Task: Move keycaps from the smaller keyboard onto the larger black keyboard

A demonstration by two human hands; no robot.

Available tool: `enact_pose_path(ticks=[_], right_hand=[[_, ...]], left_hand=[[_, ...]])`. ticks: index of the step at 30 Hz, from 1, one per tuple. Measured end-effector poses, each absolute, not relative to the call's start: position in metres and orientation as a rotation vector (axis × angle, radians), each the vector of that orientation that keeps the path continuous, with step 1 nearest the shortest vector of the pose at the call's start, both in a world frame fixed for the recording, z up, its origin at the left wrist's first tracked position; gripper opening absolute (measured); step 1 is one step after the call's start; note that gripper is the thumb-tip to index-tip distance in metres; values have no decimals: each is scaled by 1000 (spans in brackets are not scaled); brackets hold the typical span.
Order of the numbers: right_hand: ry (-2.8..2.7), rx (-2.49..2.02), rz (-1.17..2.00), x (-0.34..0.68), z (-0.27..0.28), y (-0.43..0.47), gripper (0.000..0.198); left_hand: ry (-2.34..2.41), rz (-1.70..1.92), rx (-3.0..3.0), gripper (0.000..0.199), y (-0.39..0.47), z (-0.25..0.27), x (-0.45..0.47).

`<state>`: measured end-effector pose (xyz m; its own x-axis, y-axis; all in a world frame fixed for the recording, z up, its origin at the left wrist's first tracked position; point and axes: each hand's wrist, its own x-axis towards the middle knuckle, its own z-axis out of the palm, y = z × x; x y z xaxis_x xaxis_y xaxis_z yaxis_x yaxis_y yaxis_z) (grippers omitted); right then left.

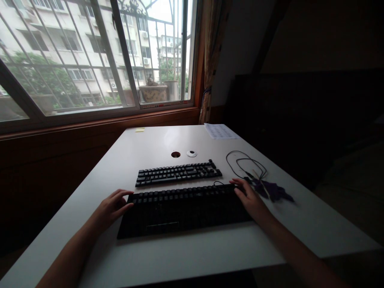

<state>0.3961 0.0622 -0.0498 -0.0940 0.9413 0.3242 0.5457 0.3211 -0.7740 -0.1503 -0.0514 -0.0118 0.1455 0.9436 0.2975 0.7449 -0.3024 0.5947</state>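
Observation:
A black keyboard [186, 212] lies near the front of the white table, one row of keys showing along its far side. Its nearer part is too dark to make out individual keys. My left hand [112, 206] grips the keyboard's far left corner between thumb and fingers. At the far right corner, my right hand [247, 196] holds it in the same way, the index finger reaching past the edge. Just beyond lies a block of black keycaps [177, 174] in keyboard order, with gaps toward its right end; whether a base lies under them I cannot tell.
Right of the keyboard, a looped black cable [244, 154] lies by a dark purple cloth [274, 191] with a thin pale stick. Farther back are a cable hole [175, 154], its white round cover [192, 153], a printed sheet [220, 131] and a yellow note [139, 130].

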Motion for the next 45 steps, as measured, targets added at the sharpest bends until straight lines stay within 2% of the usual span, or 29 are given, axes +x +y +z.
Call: enact_pose_path(ticks=[14,21,29,36,45], right_hand=[[-1780,-1336,600,399,-50,64,36],[-1816,-1373,389,396,-31,73,33],[-2040,-1252,345,371,2,136,45],[-2247,-1199,308,349,-4,194,48],[-2359,-1232,201,357,-13,213,48]], left_hand=[[1628,906,2143,38,-52,-13,-151],[1633,933,2148,38,-51,-16,-151],[1607,912,2121,37,-50,-20,-154],[1595,923,2124,35,-51,-21,-153],[1599,922,2133,36,-51,-22,-152]])
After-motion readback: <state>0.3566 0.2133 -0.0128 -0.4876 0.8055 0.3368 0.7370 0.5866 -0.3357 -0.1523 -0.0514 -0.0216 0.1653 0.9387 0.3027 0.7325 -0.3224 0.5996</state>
